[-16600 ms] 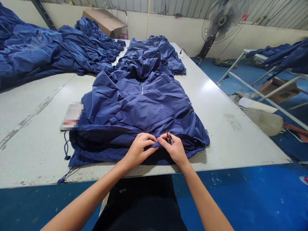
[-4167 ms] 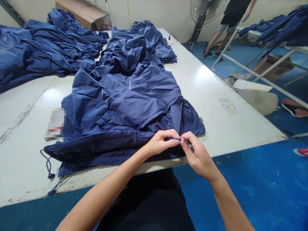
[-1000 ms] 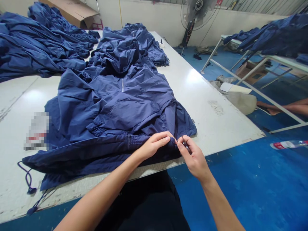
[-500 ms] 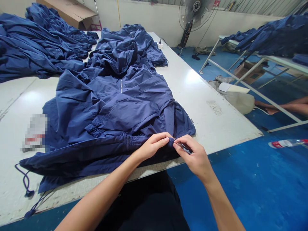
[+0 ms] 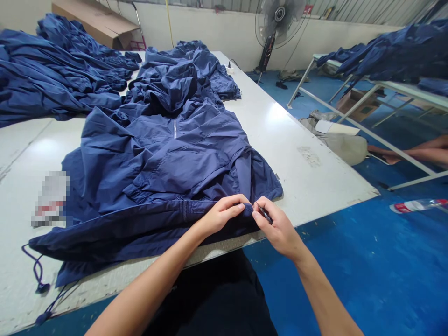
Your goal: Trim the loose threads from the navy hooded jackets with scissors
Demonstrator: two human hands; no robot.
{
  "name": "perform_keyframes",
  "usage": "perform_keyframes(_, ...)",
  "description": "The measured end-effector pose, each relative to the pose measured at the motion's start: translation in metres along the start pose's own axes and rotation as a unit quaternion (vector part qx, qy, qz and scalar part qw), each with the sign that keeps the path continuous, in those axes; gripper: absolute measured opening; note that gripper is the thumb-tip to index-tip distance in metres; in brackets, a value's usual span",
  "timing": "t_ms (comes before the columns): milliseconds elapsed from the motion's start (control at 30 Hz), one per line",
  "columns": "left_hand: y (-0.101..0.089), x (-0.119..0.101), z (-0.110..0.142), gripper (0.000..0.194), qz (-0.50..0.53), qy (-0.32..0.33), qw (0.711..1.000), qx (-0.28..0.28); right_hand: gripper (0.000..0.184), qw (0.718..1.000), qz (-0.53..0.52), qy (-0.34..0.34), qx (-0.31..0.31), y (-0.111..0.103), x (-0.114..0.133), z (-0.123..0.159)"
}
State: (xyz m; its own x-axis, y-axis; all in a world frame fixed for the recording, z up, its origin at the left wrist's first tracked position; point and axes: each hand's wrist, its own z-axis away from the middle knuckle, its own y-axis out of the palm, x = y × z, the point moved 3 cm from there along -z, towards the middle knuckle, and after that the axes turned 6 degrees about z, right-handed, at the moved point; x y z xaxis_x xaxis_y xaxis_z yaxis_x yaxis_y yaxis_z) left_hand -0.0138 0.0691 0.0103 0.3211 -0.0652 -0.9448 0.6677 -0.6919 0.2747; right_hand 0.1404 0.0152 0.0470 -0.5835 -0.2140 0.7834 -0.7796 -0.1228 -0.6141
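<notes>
A navy blue jacket (image 5: pixel 196 161) with a short zip lies spread on the white table, its hem towards me. My left hand (image 5: pixel 227 212) is closed on the hem near its right end, fingers pinching the fabric. Close beside it, fingertips nearly meeting the left ones, my right hand (image 5: pixel 275 224) is closed around small dark thread snips (image 5: pixel 265 214), mostly hidden in the palm. Whether the right fingertips also pinch the fabric is hard to see. Drawcords with dark stoppers (image 5: pixel 42 288) hang from the hem's left end.
More navy garments (image 5: pixel 45 79) are heaped at the back left of the white table (image 5: pixel 336 184). A blurred-out item (image 5: pixel 52 198) lies left of the jacket. Beyond stand a fan (image 5: pixel 276 23) and a second table (image 5: pixel 402 86) with garments. A bottle (image 5: pixel 416 206) is on the blue floor.
My right hand has shifted slightly, and the snips sit more upright and show less. My left hand keeps its pinch on the hem. The whole view has moved a little.
</notes>
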Motion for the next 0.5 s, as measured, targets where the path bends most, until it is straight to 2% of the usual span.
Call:
perform_keyframes(367,-0.0013,0.0011,0.0009,0.033,-0.008,-0.026,1.000,-0.010,0.019,0.999,-0.053,0.005,-0.007,0.0022,-0.0041,-0.0003)
perform_keyframes(500,-0.0012,0.0023,0.0004,0.033,0.009,-0.025,1.000,-0.015,0.020,0.992,-0.124,0.024,0.001,0.0046,-0.0099,0.0017)
